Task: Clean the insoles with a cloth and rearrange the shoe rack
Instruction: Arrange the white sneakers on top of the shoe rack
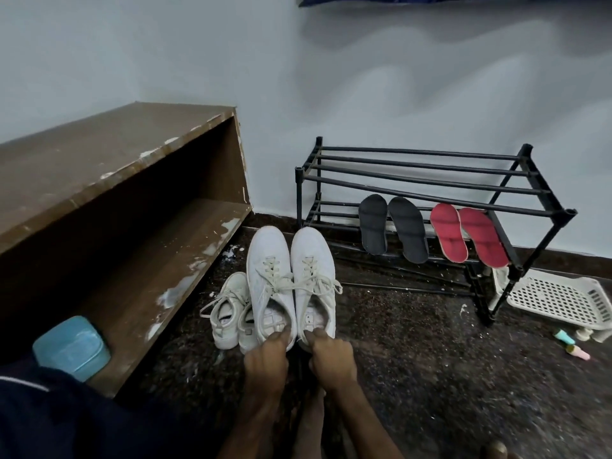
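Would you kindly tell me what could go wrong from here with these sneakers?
The left hand and right hand grip the large white lace-up sneakers only at the heels; one could slip onto the smaller white sneakers beside them.
Their loose laces may snag the black bar shoe rack.
A bump could topple the black insoles and red insoles leaning there.

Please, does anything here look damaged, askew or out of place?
Yes. The wooden shelf is worn: white chipped patches run along its edges. The white basket beside the shoe rack seems tilted, resting by the rack's leg. White flecks lie on the dark floor near the shelf.
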Demonstrator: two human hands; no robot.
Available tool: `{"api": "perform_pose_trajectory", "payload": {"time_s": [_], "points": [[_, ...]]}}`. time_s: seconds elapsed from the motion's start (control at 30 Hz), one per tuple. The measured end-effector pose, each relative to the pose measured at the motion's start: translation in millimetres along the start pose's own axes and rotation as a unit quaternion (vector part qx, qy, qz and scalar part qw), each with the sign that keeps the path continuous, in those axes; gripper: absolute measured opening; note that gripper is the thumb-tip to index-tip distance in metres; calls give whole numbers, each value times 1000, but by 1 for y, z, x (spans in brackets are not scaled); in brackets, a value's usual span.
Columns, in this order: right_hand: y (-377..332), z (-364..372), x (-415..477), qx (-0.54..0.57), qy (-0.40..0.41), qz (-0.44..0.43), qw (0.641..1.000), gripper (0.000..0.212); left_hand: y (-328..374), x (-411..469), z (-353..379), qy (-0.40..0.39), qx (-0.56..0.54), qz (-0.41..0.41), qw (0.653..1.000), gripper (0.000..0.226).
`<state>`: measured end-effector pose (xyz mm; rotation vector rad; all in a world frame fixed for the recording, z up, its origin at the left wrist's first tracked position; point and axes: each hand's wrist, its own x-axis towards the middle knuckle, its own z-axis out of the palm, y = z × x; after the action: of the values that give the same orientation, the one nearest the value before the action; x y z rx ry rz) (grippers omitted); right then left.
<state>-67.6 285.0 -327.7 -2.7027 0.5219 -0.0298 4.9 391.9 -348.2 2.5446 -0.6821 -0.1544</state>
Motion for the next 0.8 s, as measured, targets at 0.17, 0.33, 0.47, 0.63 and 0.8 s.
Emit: {"api": "perform_pose_trajectory", "payload": {"time_s": [0.17, 0.33, 0.47, 0.63, 0.8], "points": [[-30, -46, 12, -87, 95, -62, 990, 43, 24, -5, -73, 85, 133, 9, 987, 58], [-49, -115, 16, -134, 170, -73, 974, 40, 69, 7, -139, 160, 188, 71, 967, 53], [-35, -206, 28, -173, 247, -68, 951, 42, 130, 29, -198, 194, 178, 120, 957, 47], [1, -341, 44, -241, 307, -98, 915, 18, 227, 77, -259, 205, 192, 249, 927, 36], [79, -405, 52, -229, 312, -60, 920, 27, 310, 128, -245, 172, 169, 336, 910, 30]]}}
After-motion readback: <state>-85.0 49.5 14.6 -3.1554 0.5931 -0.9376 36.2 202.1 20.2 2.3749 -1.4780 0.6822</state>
